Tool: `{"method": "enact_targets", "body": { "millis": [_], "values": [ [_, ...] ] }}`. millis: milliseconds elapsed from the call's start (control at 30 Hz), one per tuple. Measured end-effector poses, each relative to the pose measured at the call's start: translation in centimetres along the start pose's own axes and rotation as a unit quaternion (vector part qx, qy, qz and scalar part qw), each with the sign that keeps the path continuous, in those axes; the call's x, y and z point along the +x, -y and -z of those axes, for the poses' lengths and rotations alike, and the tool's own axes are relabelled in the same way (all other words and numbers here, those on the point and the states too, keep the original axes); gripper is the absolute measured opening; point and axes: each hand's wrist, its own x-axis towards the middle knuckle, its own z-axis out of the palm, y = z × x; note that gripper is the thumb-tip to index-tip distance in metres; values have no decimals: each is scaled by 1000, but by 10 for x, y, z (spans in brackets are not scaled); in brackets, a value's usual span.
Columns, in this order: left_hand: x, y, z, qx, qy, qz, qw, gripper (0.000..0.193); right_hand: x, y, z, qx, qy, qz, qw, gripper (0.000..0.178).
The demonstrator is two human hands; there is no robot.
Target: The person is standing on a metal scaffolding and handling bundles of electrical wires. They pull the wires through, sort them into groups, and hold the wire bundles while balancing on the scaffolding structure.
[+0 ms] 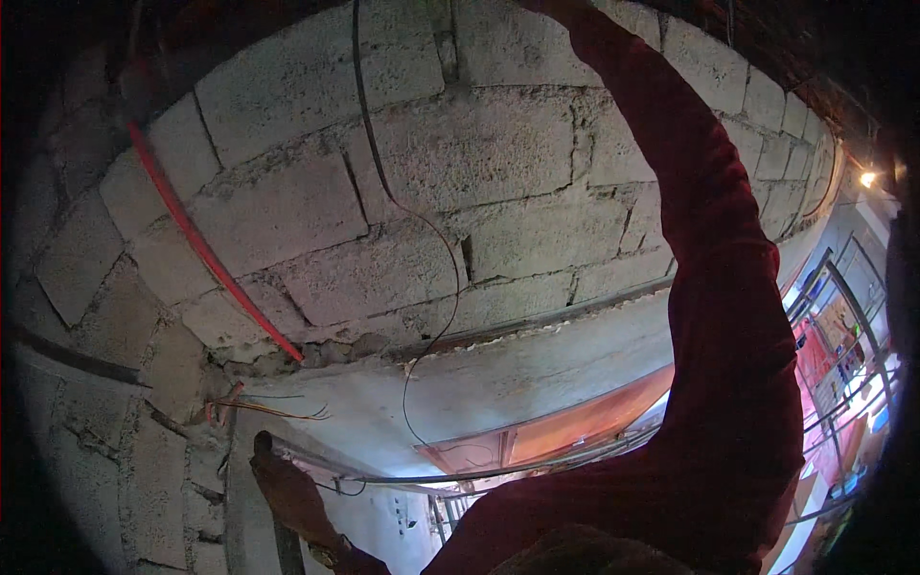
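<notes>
At the lower left, my left hand (292, 494) is closed around a dark upright pole (287, 548), whose top end pokes out above the fingers. My right arm, in a dark red sleeve (733, 316), reaches high up along the block wall (470, 144). Only a sliver of my right hand (554, 6) shows at the top edge; its fingers are out of the picture. A thin dark cable (369, 125) hangs down the wall to the left of that arm.
A red conduit (206, 249) slants down the wall at left. Loose wire ends (278, 410) stick out near the corner. Below the blocks runs a smooth beam (537, 355), with an orange panel (585, 422) under it. A metal rail (498, 471) crosses below; a lit bulb (868, 179) glows far right.
</notes>
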Motion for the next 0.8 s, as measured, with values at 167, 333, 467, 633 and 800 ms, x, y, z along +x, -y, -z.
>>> {"method": "enact_targets", "body": {
  "millis": [167, 333, 467, 633, 800],
  "values": [
    [-3, 21, -20, 125, -28, -60, 990, 39, 6, 9, 6, 75, -20, -29, 997, 41],
    [-15, 54, -53, 72, -104, -67, 990, 39, -6, 1, 68, 138, -125, -78, 979, 41],
    [-12, 22, -15, 124, -22, -22, 992, 39, -59, 16, 135, 372, -255, -110, 885, 42],
    [-7, -3, 21, 59, -15, -73, 996, 39, -174, 67, 287, 900, -292, -70, 317, 60],
    [-6, 13, -2, 164, 12, -116, 980, 38, -251, 98, 351, 867, -307, 50, 388, 60]
  ]
}}
